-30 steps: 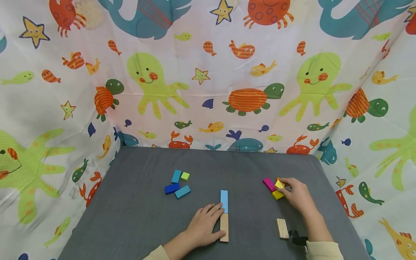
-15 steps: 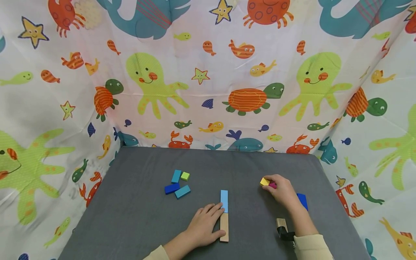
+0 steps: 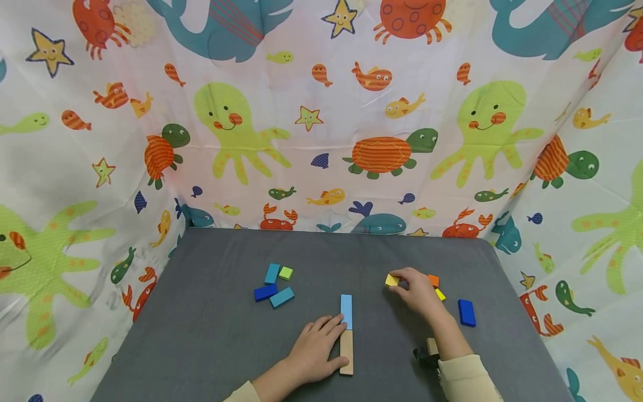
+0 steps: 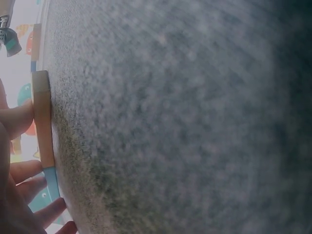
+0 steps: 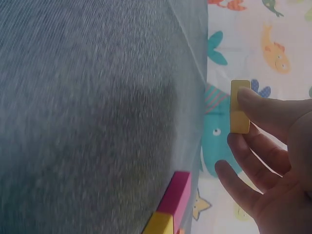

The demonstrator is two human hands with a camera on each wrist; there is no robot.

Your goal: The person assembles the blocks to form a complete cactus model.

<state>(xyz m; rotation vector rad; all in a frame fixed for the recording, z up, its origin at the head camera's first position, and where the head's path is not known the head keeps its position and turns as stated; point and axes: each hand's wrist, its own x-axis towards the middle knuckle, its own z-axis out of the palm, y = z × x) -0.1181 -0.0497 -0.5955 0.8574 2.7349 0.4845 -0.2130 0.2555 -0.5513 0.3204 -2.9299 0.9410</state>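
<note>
My right hand [image 3: 418,290] pinches a small yellow block [image 3: 392,280] between thumb and fingertips. In the right wrist view this yellow block [image 5: 240,109] stands off the grey tabletop, and the other fingers are spread below it. A magenta block [image 5: 175,195] and another yellow block [image 5: 160,223] lie on the table there. My left hand [image 3: 313,349] rests beside a light blue block [image 3: 346,311] and a natural wood block [image 3: 346,352], set end to end. Its thumb touches the wood block and its fingertips touch the light blue one.
Several blue blocks [image 3: 282,297] and a lime green block [image 3: 286,273] lie at the left. An orange block [image 3: 433,280] and a dark blue block [image 3: 466,312] lie at the right. Another wood block [image 3: 432,346] is partly behind the right wrist. A patterned curtain [image 3: 321,184] surrounds the table.
My right hand has lifted the yellow block from the group at the right and carried it leftward. The dark blue block has come into sight from behind the forearm. My left hand stays put.
</note>
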